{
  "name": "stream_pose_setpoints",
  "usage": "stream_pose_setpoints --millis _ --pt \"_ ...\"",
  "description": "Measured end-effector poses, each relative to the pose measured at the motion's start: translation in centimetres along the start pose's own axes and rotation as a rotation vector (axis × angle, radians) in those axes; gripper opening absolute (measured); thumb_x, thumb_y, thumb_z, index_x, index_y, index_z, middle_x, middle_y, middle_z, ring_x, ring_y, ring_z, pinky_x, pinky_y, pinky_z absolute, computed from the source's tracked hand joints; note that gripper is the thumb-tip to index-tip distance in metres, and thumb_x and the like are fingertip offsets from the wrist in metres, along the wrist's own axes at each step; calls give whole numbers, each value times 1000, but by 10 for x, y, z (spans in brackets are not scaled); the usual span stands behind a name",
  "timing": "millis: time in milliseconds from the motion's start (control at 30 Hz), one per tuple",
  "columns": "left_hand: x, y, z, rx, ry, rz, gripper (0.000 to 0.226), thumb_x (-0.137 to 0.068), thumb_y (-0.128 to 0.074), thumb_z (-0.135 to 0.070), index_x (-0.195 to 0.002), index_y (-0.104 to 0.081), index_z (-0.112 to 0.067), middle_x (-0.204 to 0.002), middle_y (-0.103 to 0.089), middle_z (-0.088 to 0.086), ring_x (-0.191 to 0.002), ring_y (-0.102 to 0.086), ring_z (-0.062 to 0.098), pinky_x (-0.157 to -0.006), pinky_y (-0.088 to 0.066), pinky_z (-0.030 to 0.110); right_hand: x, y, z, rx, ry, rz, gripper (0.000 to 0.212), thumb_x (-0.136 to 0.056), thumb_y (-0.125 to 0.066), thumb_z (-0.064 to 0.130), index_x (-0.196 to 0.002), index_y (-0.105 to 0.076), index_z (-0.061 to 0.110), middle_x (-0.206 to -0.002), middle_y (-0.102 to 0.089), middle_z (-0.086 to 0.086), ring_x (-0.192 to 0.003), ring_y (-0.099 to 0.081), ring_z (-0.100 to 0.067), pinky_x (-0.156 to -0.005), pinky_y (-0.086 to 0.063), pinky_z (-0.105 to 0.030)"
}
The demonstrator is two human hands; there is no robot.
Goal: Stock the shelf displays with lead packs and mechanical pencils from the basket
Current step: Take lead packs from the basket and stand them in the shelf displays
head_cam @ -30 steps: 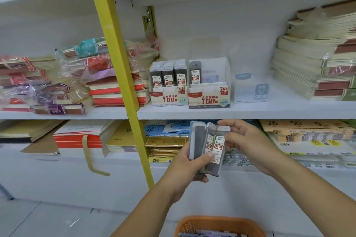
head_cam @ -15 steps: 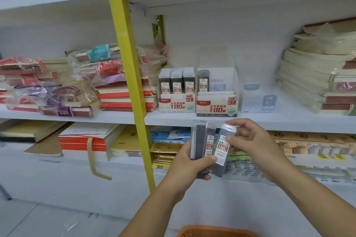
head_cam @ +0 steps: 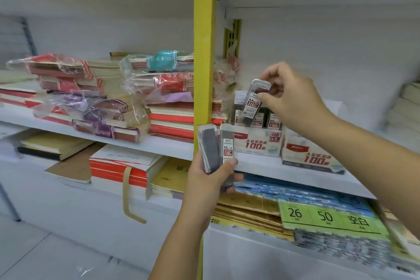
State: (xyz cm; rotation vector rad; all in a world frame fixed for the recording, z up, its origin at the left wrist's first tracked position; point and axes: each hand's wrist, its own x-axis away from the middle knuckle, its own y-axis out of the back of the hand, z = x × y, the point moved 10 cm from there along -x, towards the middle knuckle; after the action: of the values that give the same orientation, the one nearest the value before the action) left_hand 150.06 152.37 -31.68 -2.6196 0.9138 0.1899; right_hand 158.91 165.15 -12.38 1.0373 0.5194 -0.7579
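Observation:
My right hand (head_cam: 288, 93) pinches one grey lead pack (head_cam: 253, 102) by its top and holds it tilted just above the 0.5 display box (head_cam: 256, 143) on the middle shelf. Several lead packs stand in that box. My left hand (head_cam: 211, 179) grips two more lead packs (head_cam: 216, 148) upright in front of the shelf edge, below and left of the box. A second display box (head_cam: 311, 154) marked 100 stands to the right. The basket is out of view.
A yellow upright post (head_cam: 203, 52) runs down just left of the boxes. Wrapped notebook stacks (head_cam: 95, 98) fill the shelf to the left. Envelopes and green price labels (head_cam: 327, 218) lie on the lower shelf. Paper stacks (head_cam: 406, 107) sit far right.
My right hand pulled one lead pack out of the bunch in my left hand and lifted it up to the 0.5 box. The view shifted closer to the shelf and to the left.

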Motion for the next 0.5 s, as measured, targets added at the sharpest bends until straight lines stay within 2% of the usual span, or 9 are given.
stream_pose_setpoints --millis 67,200,333,433,500 --pt "-5 6 0 13 1 -11 33 -89 -75 -20 -114 -60 -36 -98 -77 -9 -82 -77 20 -58 -59 26 -9 -23 -9 49 -35 68 31 -87 -69 20 -91 -47 41 -91 -64 16 -83 -61 -2 -72 -52 -29" --pt "-12 15 4 13 23 -30 35 -86 -78 -25 -111 -59 -40 -93 -76 -11 -80 -77 19 -56 -58 25 -19 -54 -18 123 -43 183 29 -81 -73 19 -85 -52 39 -89 -62 15 -81 -59 -4 -68 -47 -26" --pt "-15 18 6 19 58 -23 42 -81 -82 -30 -114 -58 -38 -94 -76 -7 -79 -77 21 -57 -58 26 -22 -52 -3 449 169 84 13 -82 -72 29 -94 -65 29 -93 -46 9 -96 -41 -12 -70 -36 -31" --pt "-14 16 6 22 65 18 48 -77 -84 -35 -118 -58 -33 -97 -77 -2 -80 -77 22 -57 -57 25 -22 -46 -7 599 161 67 22 -87 -67 34 -107 -69 25 -96 -45 6 -96 -35 -12 -70 -34 -31" --pt "-12 12 3 18 63 65 59 -68 -87 -45 -119 -59 -32 -101 -77 2 -80 -76 23 -58 -56 24 -14 -40 0 565 183 42 27 -91 -61 36 -116 -67 26 -97 -47 8 -94 -34 -8 -70 -34 -27"
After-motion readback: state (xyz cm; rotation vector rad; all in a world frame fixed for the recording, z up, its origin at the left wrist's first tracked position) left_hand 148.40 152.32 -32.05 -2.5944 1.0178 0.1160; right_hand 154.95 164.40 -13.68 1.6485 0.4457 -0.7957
